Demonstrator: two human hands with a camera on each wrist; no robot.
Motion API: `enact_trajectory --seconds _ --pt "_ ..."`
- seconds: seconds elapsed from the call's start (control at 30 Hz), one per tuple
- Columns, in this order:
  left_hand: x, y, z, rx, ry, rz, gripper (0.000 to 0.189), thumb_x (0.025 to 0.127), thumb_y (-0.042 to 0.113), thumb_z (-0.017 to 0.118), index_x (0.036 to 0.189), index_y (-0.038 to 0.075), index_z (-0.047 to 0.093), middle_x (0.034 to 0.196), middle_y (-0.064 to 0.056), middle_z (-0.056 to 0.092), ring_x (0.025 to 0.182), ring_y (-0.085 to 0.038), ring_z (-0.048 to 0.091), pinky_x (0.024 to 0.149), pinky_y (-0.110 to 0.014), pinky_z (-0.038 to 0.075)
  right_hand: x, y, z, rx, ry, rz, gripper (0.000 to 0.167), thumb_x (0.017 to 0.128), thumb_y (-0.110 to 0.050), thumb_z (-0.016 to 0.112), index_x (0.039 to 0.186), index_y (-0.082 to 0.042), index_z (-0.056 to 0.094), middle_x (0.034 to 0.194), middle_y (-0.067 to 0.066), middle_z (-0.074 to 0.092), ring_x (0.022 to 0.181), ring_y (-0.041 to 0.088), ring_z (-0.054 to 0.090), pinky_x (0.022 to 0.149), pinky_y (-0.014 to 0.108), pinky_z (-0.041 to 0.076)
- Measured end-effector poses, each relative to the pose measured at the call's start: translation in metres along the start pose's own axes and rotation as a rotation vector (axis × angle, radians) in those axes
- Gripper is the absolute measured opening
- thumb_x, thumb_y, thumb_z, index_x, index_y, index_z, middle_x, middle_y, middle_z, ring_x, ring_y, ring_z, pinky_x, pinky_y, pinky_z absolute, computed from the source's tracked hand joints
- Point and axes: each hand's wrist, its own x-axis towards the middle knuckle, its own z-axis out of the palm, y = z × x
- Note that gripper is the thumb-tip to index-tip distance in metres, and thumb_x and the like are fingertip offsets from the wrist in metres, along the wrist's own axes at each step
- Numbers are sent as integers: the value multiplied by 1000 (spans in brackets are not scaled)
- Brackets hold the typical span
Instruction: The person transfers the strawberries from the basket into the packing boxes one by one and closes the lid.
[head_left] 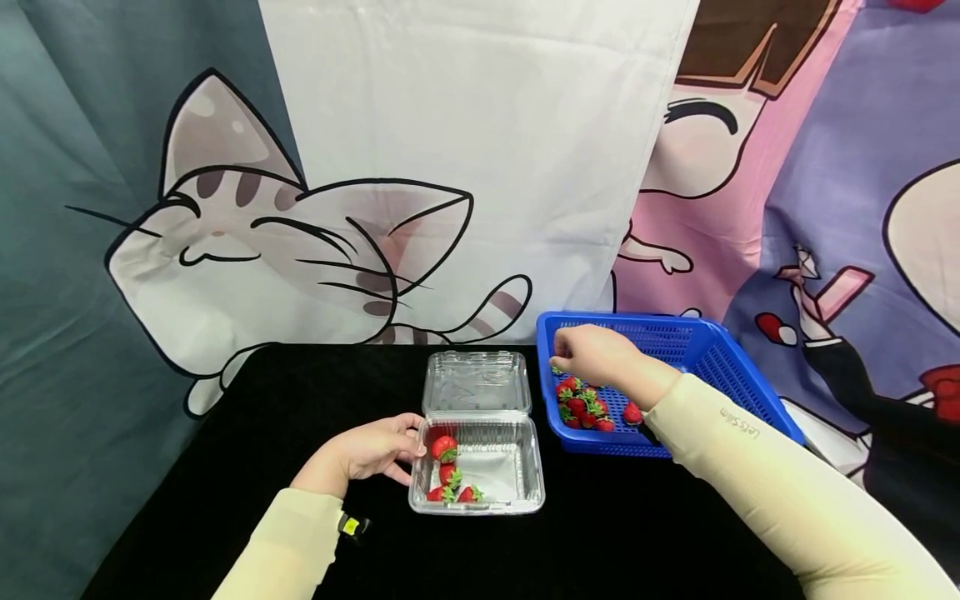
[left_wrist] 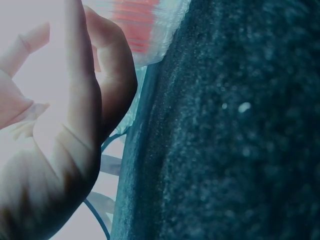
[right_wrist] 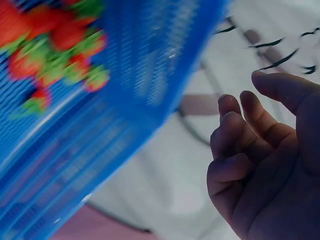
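Observation:
A clear plastic clamshell box (head_left: pixel 480 506) stands on the black cloth with its lid (head_left: pixel 477 382) folded back. Inside, several strawberries (head_left: pixel 444 448) lie along the left side and front. My left hand (head_left: pixel 382 450) grips the box's left rim, with fingertips at the wall; the left wrist view shows this hand (left_wrist: pixel 75 105) beside the box's clear side. Over the blue basket's left part hovers my right hand (head_left: pixel 600 354). In the right wrist view that hand (right_wrist: pixel 265 150) has loosely bent fingers and holds nothing. Below it, a heap of strawberries (head_left: pixel 581 404) sits in the basket.
The blue plastic basket (head_left: pixel 731 358) stands right of the box, near the back of the black-covered table (head_left: pixel 300 400). One strawberry (head_left: pixel 632 413) lies apart from the heap. A printed cloth (head_left: pixel 465 125) hangs behind the table.

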Motion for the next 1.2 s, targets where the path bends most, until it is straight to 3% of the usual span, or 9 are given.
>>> enact_trajectory --seconds 0.3,0.4,0.57,0.67,0.87,1.0,1.2 --pt "0 -4 -1 -21 2 2 49 87 10 64 126 -1 36 105 -13 65 97 -27 66 71 -40 59 -3 58 7 -113 -117 44 16 90 -18 66 79 -12 57 71 -1 51 62 16 44 58 34 39" --pt "1 -3 0 -21 3 3 48 88 9 63 126 -1 36 105 -13 65 96 -27 66 70 -39 59 -5 72 10 -192 -153 50 14 88 -18 69 79 -11 61 72 -1 56 63 15 49 59 36 46" --pt "1 -3 0 -17 3 0 48 88 10 63 126 -1 36 105 -13 65 96 -27 66 70 -39 59 -8 88 20 -275 -282 85 9 86 -19 74 84 -11 71 80 -1 67 71 17 61 71 44 55" --pt "1 -2 0 -11 3 -4 50 87 11 64 127 0 35 106 -14 65 96 -27 66 70 -39 59 -9 94 26 -304 -339 95 10 84 -20 75 79 -13 70 79 -1 66 70 17 60 70 46 55" --pt "2 -1 0 -6 12 -5 49 88 11 63 127 0 35 105 -14 65 96 -27 66 70 -39 59 -12 96 32 -328 -361 74 15 77 -12 73 67 -14 62 68 -3 59 61 16 50 60 41 52" --pt "1 -1 0 -5 12 0 48 88 10 62 126 0 35 104 -14 65 95 -27 66 70 -40 59 -13 95 37 -330 -390 66 19 78 -10 73 65 -15 60 64 -4 54 59 15 45 56 34 46" --pt "-1 0 1 3 3 2 52 86 11 63 127 -1 34 106 -16 65 96 -27 65 71 -40 59 -14 91 37 -394 -442 28 24 83 -13 72 65 -15 57 62 -3 52 58 15 45 56 35 47"
